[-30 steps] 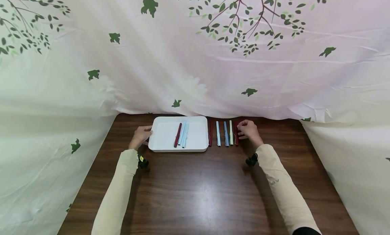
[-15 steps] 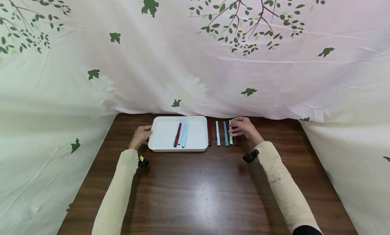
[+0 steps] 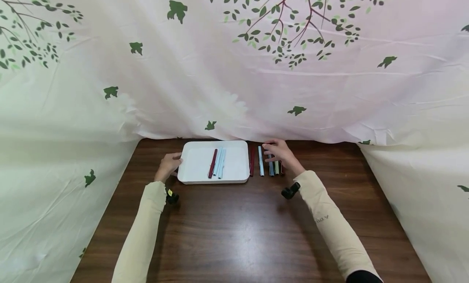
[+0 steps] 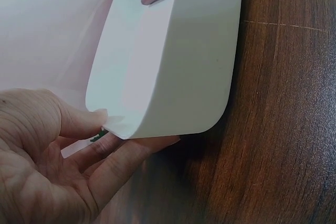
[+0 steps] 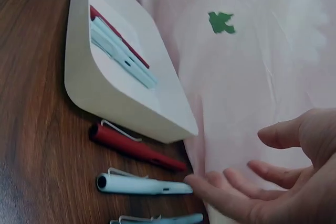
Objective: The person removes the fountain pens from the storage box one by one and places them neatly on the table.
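Pinched in the left hand [image 3: 168, 165], the white tray [image 3: 196, 163] is held by its left end near the far edge of the worktop [image 3: 227, 226], three pens [image 3: 220, 164] inside. Beyond its right edge, loose pens [image 3: 261, 163] are overhung by the right hand [image 3: 281, 151], fingers parted, apparently gripping nothing.

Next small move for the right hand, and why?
I'd lower the right hand and pinch the light blue pen lying next to the red pen outside the tray. The fingers hold nothing and look close to that pen's end, the left hand grips the tray, and two similar pens already lie inside.
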Demonstrator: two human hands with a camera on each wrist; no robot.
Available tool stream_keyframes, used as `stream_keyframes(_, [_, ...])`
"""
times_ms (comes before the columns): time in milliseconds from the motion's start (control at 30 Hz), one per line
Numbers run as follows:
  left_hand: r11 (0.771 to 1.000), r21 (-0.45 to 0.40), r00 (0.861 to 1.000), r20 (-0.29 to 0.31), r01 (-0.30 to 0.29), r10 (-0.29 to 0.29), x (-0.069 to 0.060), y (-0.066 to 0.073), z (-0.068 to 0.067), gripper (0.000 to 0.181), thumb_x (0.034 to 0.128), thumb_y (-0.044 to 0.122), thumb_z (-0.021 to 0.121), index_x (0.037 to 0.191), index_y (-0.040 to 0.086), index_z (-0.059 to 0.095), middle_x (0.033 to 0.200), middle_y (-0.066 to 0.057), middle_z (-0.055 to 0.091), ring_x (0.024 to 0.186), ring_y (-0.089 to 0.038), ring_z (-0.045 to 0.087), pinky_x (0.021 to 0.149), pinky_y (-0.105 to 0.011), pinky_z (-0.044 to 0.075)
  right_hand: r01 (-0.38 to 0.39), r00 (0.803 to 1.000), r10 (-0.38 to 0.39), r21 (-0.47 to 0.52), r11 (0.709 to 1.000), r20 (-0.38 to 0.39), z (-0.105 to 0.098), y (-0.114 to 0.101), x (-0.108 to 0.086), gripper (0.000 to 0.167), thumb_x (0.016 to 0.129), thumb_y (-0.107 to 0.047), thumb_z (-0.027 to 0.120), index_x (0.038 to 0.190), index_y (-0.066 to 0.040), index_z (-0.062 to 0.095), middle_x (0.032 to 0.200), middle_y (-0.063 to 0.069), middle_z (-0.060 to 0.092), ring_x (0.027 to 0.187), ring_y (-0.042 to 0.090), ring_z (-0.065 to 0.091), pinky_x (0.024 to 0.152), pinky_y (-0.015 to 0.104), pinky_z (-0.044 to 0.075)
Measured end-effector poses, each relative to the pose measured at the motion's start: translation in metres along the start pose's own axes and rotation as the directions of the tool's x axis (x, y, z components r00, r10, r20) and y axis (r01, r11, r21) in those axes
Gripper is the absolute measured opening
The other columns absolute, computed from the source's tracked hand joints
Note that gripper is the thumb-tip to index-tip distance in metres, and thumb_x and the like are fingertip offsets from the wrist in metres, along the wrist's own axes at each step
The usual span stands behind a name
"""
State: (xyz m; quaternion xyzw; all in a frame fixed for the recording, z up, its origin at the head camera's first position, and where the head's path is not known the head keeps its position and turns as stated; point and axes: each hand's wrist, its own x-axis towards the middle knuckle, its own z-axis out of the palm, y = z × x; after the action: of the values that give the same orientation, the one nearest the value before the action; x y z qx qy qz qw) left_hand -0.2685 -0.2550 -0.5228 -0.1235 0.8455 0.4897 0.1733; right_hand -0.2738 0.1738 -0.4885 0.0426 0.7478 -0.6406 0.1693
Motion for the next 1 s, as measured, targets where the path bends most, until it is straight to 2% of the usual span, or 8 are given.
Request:
stream_keyframes(133, [1.0, 0.008, 1.0, -0.002, 0.007, -0.007, -0.001, -0.002, -0.001, 0.051, 0.1122, 0.016, 0.044, 0.161, 0.003, 0.038, 0.158, -0.029, 0.043, 0.129, -0.043, 0.058, 0.084, -0.045, 0.062, 0.038, 0.999, -0.039, 0.041, 0.998, 0.028, 0.015, -0.002, 0.003, 0.054, 0.111, -0.014, 0.053, 0.156, 0.008, 0.036, 0.153, 0.034, 0.045, 0.137, 0.054, 0.049, 0.11, 0.063, 0.044])
stream_keyframes(367, [0.999, 0.035, 1.0, -0.014, -0.005, 0.005, -0.001, -0.004, -0.002, 0.05, 0.1126, 0.016, 0.043, 0.161, 0.002, 0.039, 0.158, -0.029, 0.043, 0.129, -0.043, 0.058, 0.079, -0.041, 0.062, 0.097, 0.992, -0.101, 0.062, 0.993, 0.071, 0.037, -0.002, 0.004, 0.05, 0.111, -0.01, 0.051, 0.154, 0.01, 0.038, 0.145, 0.037, 0.05, 0.128, 0.055, 0.056, 0.104, 0.061, 0.051])
stream_keyframes(567, [0.999, 0.038, 1.0, -0.022, 0.003, -0.002, 0.0, -0.006, -0.002, 0.051, 0.1122, 0.017, 0.043, 0.161, 0.002, 0.039, 0.16, -0.028, 0.042, 0.128, -0.042, 0.058, 0.074, -0.036, 0.061, 0.121, 0.988, -0.122, 0.012, 0.993, 0.095, 0.055, -0.004, 0.012, 0.049, 0.11, -0.011, 0.051, 0.154, 0.009, 0.04, 0.147, 0.038, 0.047, 0.129, 0.055, 0.056, 0.099, 0.057, 0.055])
stream_keyframes(700, [1.0, 0.019, 1.0, -0.023, -0.001, 0.001, 0.0, -0.008, -0.002, 0.051, 0.1118, 0.016, 0.043, 0.16, 0.0, 0.039, 0.16, -0.029, 0.042, 0.128, -0.042, 0.058, 0.074, -0.037, 0.062, 0.138, 0.985, -0.135, -0.024, 0.99, 0.108, 0.067, -0.006, 0.017, 0.048, 0.11, -0.012, 0.052, 0.153, 0.007, 0.042, 0.145, 0.035, 0.049, 0.128, 0.053, 0.058, 0.096, 0.056, 0.057])
stream_keyframes(1000, [0.999, -0.007, 0.999, -0.009, -0.038, 0.038, 0.001, -0.006, 0.001, 0.051, 0.1124, 0.015, 0.042, 0.16, -0.001, 0.037, 0.157, -0.031, 0.044, 0.129, -0.045, 0.058, 0.084, -0.046, 0.062, 0.156, 0.983, -0.145, -0.1, 0.983, 0.113, 0.098, -0.002, 0.014, 0.037, 0.11, -0.014, 0.055, 0.142, 0.002, 0.055, 0.139, 0.032, 0.056, 0.122, 0.049, 0.063, 0.089, 0.054, 0.06])
